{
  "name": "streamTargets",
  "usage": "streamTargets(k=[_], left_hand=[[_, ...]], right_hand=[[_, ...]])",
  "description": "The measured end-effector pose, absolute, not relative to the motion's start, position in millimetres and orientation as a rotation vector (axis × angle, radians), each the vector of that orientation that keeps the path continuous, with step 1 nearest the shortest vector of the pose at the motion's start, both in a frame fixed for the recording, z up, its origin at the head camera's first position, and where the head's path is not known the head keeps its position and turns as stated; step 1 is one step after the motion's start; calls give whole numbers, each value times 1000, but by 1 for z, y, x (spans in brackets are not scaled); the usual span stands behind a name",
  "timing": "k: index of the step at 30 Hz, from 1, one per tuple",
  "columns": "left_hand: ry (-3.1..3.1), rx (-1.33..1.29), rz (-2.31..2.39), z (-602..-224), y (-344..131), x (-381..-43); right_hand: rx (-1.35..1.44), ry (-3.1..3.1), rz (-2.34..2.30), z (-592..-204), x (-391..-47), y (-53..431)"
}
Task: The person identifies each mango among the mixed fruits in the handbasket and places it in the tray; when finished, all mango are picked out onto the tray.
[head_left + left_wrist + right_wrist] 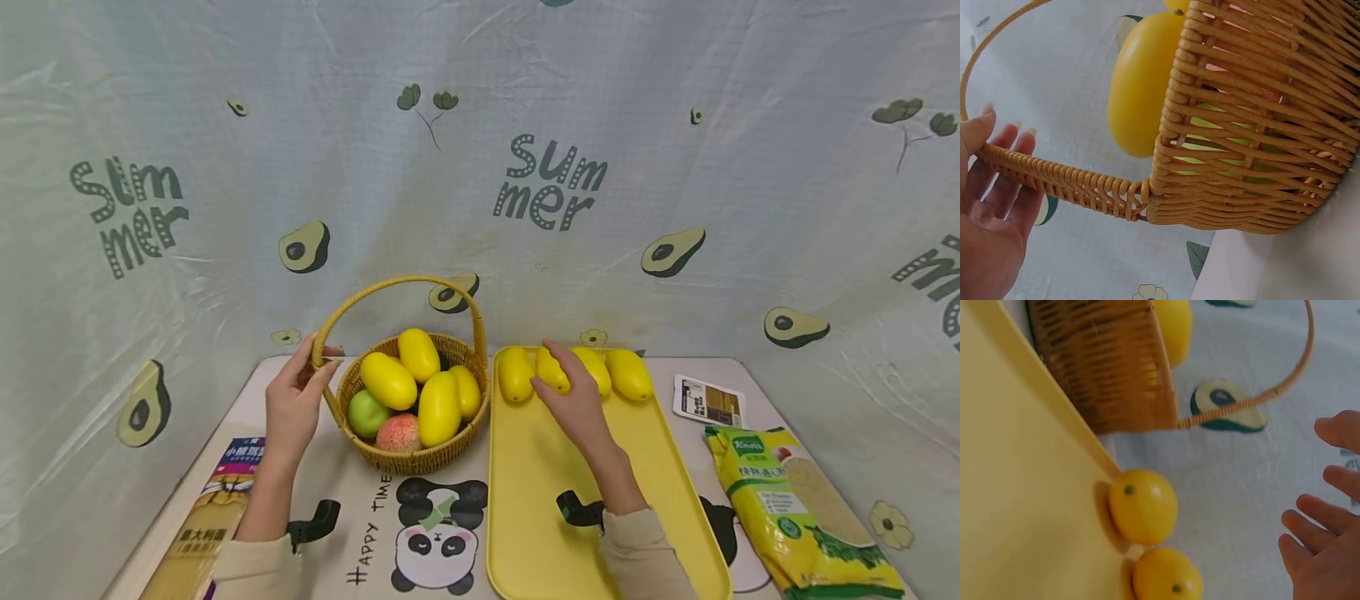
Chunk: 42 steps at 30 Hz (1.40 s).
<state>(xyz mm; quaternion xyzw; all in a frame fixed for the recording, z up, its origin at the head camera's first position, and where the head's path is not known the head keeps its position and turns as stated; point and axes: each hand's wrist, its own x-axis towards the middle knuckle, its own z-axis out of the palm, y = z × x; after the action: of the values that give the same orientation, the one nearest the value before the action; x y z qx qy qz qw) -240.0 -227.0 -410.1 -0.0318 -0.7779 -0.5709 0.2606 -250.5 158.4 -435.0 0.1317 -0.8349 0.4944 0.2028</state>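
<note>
A wicker basket [431, 460] with a tall arched handle stands on the table, left of the middle. It holds several yellow mangoes [388, 381], a green apple [369, 414] and a peach [399, 433]. My left hand [294, 408] holds the left side of the handle [1072, 181], thumb on one side and fingers on the other. To the right lies a yellow tray [540, 492], with more mangoes [630, 374] in a row along its far end. Above that row is my right hand [583, 408], fingers spread and nothing in them, partly covering the middle mangoes.
A pasta packet [198, 525] lies at the left edge, partly behind my left forearm. Right of the tray are a yellow-green Knorr bag [795, 508] and a small flat packet [708, 401]. A printed curtain [465, 233] hangs behind the table.
</note>
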Motion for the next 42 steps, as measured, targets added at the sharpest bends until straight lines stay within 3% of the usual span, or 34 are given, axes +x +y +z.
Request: streamTargets(k=[21, 30, 42], left_hand=[[-2192, -49, -1523, -405, -232, -236], [-2176, 1, -1541, -406, -234, -235], [-2180, -21, -1560, -407, -231, -238]], right_hand=[[609, -2501, 1354, -446, -230, 74], [545, -2539, 1418, -448, -230, 48], [299, -2707, 1020, -449, -227, 14]])
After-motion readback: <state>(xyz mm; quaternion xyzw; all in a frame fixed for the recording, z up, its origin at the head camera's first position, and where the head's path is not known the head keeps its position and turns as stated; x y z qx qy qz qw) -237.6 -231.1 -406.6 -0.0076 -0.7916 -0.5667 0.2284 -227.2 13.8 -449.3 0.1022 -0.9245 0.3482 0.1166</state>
